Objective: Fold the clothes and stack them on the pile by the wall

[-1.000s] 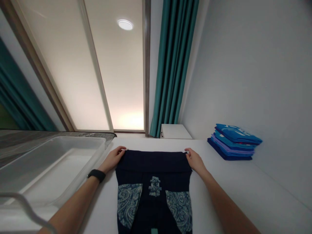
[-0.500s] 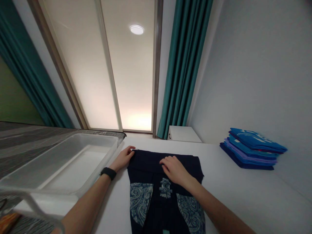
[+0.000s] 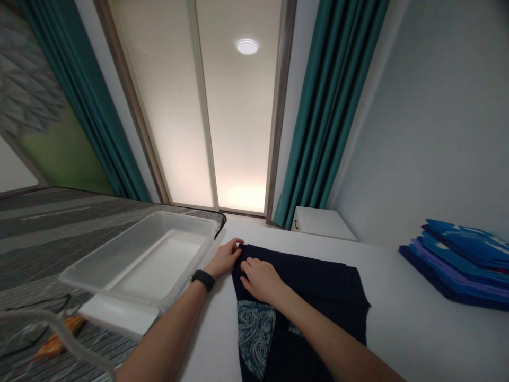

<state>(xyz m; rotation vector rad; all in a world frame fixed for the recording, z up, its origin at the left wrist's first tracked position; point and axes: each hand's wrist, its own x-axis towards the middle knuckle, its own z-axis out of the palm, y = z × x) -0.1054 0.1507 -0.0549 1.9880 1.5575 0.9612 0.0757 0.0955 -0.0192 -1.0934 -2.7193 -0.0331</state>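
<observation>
A dark navy garment (image 3: 318,286) with light blue swirl-patterned pockets lies flat on a white table (image 3: 397,329). My left hand (image 3: 226,257), with a black watch on its wrist, pinches the garment's far left corner. Beside it, my right hand (image 3: 260,278) rests on the cloth with its fingers spread flat, and my right forearm crosses the garment and hides part of the pattern.
An empty clear plastic bin (image 3: 147,260) stands left of the garment at the table's edge. A stack of folded blue and purple clothes (image 3: 461,265) lies at the right by the wall. Teal curtains and a small white cabinet (image 3: 322,223) are behind the table.
My right hand left the garment's far right corner and slid left across the cloth to lie beside my left hand. The view has swung left.
</observation>
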